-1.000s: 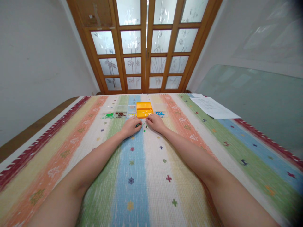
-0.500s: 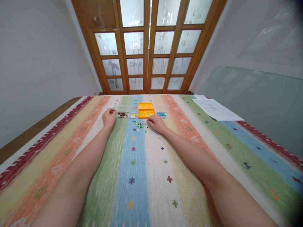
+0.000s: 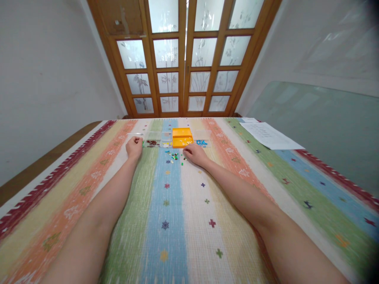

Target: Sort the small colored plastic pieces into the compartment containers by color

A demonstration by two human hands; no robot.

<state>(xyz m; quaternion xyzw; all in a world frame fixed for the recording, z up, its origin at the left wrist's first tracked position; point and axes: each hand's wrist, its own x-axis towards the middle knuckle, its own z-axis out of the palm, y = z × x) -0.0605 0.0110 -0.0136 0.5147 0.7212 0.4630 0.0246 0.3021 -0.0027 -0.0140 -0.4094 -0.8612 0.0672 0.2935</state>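
Observation:
My left hand (image 3: 134, 147) is at the left end of a row of clear boxes, its fingers pinched together. Whatever is between them is too small to see. Beside it, one clear box holds dark brown pieces (image 3: 152, 143), and a bit of green shows by the knuckles. My right hand (image 3: 194, 154) rests low at the front edge of an open yellow box (image 3: 182, 133) with white pieces inside. Its fingers are curled, and their tips are partly hidden. Between the hands, small loose pieces (image 3: 174, 156), green, blue, white and dark, lie scattered on the cloth.
Blue pieces (image 3: 201, 142) sit in a clear box right of the yellow one. A striped tablecloth (image 3: 167, 213) covers the table. Paper sheets (image 3: 268, 135) lie at the far right, near a pale green glass panel (image 3: 319, 118). Wooden doors (image 3: 183, 71) stand beyond the table.
My left hand has shifted slightly left, uncovering a bit of green beside the brown pieces. My right hand stays nearly in place at the yellow box.

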